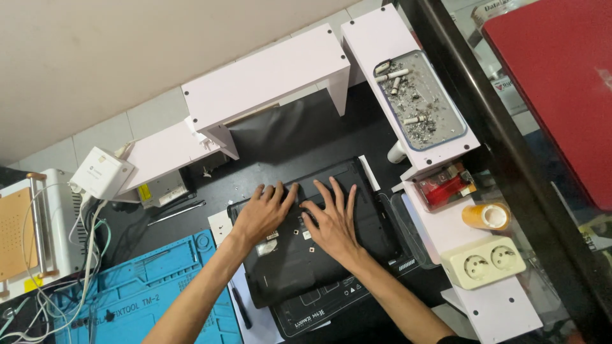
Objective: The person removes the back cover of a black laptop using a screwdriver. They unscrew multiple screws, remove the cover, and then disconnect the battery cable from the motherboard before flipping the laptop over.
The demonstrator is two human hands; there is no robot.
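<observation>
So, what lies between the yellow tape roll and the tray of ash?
In the head view, a red transparent box sits between the yellow tape roll and the ash tray.

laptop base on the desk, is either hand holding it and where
Neither grips it: left hand and right hand rest flat, fingers spread, on the black laptop base.

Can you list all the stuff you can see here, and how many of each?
laptop base: one, black, underside up, middle of the desk
repair mat: one, blue, bottom left
shelves: two, white, along the back
tray: one, grey, full of ash and butts, on the right shelf
double socket: one, cream, right
tape roll: one, orange, right
adapter: one, white, left
left hand: flat on the laptop base
right hand: flat beside it
</observation>
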